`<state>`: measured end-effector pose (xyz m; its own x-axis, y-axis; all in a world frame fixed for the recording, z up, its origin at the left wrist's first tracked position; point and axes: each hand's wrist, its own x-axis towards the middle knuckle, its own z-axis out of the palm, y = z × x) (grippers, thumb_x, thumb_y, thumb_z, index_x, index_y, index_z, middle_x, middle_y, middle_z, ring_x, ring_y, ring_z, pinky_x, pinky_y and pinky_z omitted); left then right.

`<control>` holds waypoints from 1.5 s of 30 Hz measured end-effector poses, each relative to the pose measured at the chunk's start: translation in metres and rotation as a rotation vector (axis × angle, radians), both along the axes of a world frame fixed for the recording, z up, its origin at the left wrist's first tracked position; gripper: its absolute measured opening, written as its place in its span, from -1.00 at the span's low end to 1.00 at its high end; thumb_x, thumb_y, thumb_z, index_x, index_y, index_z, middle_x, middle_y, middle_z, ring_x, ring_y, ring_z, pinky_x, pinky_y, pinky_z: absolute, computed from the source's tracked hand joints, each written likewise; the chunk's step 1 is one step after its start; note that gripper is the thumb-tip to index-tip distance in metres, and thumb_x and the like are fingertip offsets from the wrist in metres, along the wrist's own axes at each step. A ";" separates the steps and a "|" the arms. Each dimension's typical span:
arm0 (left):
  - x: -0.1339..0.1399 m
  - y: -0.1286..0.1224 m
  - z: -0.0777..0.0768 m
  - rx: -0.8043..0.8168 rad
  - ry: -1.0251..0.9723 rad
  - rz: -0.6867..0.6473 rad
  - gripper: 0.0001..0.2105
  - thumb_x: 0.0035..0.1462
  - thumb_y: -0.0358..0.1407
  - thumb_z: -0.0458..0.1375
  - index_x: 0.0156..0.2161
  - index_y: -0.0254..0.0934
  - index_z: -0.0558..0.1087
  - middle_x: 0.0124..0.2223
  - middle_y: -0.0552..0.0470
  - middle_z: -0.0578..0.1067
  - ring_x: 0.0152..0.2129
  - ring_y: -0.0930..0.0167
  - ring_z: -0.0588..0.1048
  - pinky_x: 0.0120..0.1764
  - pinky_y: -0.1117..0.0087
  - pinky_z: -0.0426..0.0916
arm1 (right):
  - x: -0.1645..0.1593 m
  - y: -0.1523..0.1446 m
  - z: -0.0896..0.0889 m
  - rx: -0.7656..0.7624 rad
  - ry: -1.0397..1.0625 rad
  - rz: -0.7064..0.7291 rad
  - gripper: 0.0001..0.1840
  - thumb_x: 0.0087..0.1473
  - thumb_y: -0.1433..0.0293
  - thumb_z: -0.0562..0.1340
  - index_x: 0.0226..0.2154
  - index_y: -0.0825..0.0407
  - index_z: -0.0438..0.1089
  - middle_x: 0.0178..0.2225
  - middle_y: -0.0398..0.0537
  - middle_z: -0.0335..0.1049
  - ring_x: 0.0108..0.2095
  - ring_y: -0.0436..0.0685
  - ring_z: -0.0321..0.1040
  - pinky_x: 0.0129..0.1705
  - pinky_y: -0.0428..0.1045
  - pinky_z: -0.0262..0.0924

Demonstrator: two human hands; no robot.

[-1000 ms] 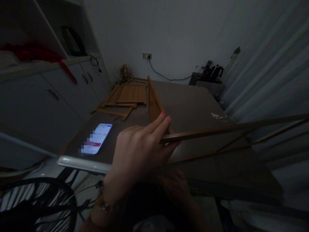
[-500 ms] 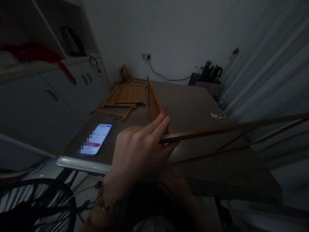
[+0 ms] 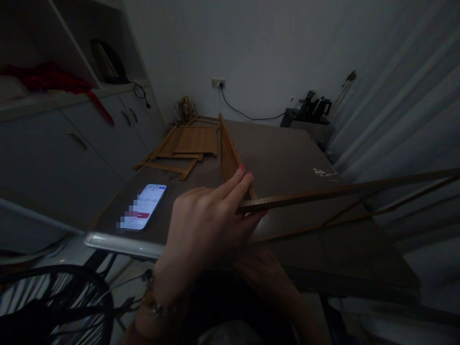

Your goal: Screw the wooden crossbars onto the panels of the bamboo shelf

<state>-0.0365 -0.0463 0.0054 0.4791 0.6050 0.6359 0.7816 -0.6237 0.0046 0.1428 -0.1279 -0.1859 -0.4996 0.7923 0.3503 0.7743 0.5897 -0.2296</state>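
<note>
In a dim room, a person's left hand, with pink nails and a bracelet at the wrist, gripped the near corner of a long wooden frame, its fingers over the top and its thumb underneath. The frame stretched out to the right above the near part of a brown table. At that same corner, a wooden panel stood on edge, running away toward the wall. The right hand was low in shadow below the left, near the table's front edge; whether it held anything could not be told. Left of the upright panel lay overlapping flat wooden panels, with small metal pieces at their near side. A lit phone rested nearer, left of the left hand. Dark appliances stood at the far right.
</note>
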 end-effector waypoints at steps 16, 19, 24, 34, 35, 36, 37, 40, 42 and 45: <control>0.000 0.000 -0.001 0.009 0.007 0.011 -0.55 0.15 -0.03 0.19 0.08 -0.22 0.46 0.06 0.00 0.53 -0.39 0.25 0.63 -0.50 0.31 0.41 | -0.001 0.008 -0.012 0.076 0.033 -0.001 -0.84 0.16 0.26 0.27 -0.17 -0.14 0.46 -0.17 -0.12 0.50 -0.14 0.10 0.33 -0.04 0.03 0.22; 0.000 0.000 -0.001 0.010 0.002 0.001 -0.55 0.14 -0.03 0.19 0.07 -0.22 0.47 0.05 -0.02 0.53 -0.40 0.26 0.63 -0.50 0.33 0.40 | -0.002 0.007 -0.013 0.077 0.035 -0.023 -0.85 0.17 0.26 0.26 -0.17 -0.14 0.46 -0.18 -0.11 0.49 -0.14 0.10 0.34 -0.03 0.03 0.21; -0.001 0.001 -0.002 0.022 -0.004 -0.002 -0.56 0.15 -0.03 0.18 0.06 -0.22 0.48 0.04 -0.02 0.54 -0.42 0.25 0.63 -0.52 0.32 0.38 | -0.004 0.007 -0.023 0.106 0.066 -0.025 -0.89 0.18 0.26 0.26 -0.23 -0.13 0.46 -0.19 -0.12 0.50 -0.16 0.10 0.35 -0.05 0.04 0.22; -0.001 0.001 -0.001 0.013 0.009 0.002 -0.55 0.16 -0.02 0.16 0.07 -0.22 0.47 0.05 -0.02 0.54 -0.42 0.24 0.63 -0.51 0.30 0.40 | -0.009 0.007 -0.023 0.112 0.176 -0.045 -0.83 0.23 0.21 0.19 -0.27 -0.08 0.42 -0.26 -0.15 0.51 -0.22 0.07 0.35 -0.09 0.01 0.15; -0.001 0.001 -0.001 0.015 0.010 0.000 -0.55 0.16 -0.02 0.16 0.07 -0.22 0.47 0.05 -0.02 0.54 -0.41 0.24 0.63 -0.50 0.30 0.40 | -0.010 0.007 -0.024 0.117 0.183 -0.049 -0.83 0.23 0.20 0.19 -0.28 -0.08 0.42 -0.27 -0.15 0.51 -0.23 0.07 0.35 -0.10 0.01 0.14; -0.001 0.001 -0.001 0.017 0.011 -0.001 -0.55 0.16 -0.02 0.16 0.07 -0.22 0.47 0.05 -0.02 0.54 -0.41 0.24 0.63 -0.50 0.30 0.40 | -0.011 0.007 -0.025 0.112 0.184 -0.053 -0.83 0.23 0.20 0.19 -0.28 -0.07 0.42 -0.27 -0.15 0.51 -0.24 0.07 0.35 -0.10 0.01 0.13; -0.001 0.001 -0.001 0.018 0.012 -0.002 -0.55 0.16 -0.03 0.16 0.07 -0.22 0.47 0.05 -0.02 0.54 -0.41 0.24 0.63 -0.51 0.30 0.40 | -0.011 0.006 -0.026 0.100 0.180 -0.057 -0.83 0.22 0.20 0.19 -0.28 -0.07 0.41 -0.27 -0.15 0.51 -0.24 0.08 0.35 -0.09 0.01 0.13; -0.001 0.001 -0.001 0.016 0.010 -0.003 -0.56 0.16 -0.03 0.17 0.07 -0.21 0.47 0.05 -0.03 0.54 -0.42 0.25 0.63 -0.51 0.30 0.40 | -0.012 0.005 -0.028 0.043 0.153 -0.069 -0.83 0.22 0.20 0.20 -0.24 -0.07 0.40 -0.21 -0.13 0.51 -0.21 0.08 0.36 -0.08 0.02 0.12; -0.001 0.001 -0.001 0.010 0.006 0.001 -0.56 0.16 -0.03 0.17 0.07 -0.21 0.47 0.05 -0.04 0.54 -0.42 0.26 0.63 -0.50 0.31 0.40 | -0.012 0.004 -0.027 0.027 0.142 -0.072 -0.82 0.23 0.20 0.19 -0.21 -0.06 0.39 -0.18 -0.11 0.50 -0.19 0.09 0.36 -0.07 0.03 0.11; 0.000 0.001 -0.001 0.008 0.005 0.006 -0.56 0.17 -0.03 0.17 0.07 -0.21 0.47 0.05 -0.03 0.54 -0.40 0.26 0.63 -0.48 0.33 0.40 | -0.013 0.003 -0.026 0.029 0.140 -0.071 -0.82 0.24 0.21 0.18 -0.21 -0.05 0.38 -0.16 -0.09 0.50 -0.17 0.09 0.35 -0.05 0.02 0.10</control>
<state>-0.0369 -0.0454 0.0048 0.4784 0.6027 0.6386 0.7853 -0.6191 -0.0041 0.1302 -0.1247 -0.2123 -0.3875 0.8124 0.4358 0.7761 0.5426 -0.3214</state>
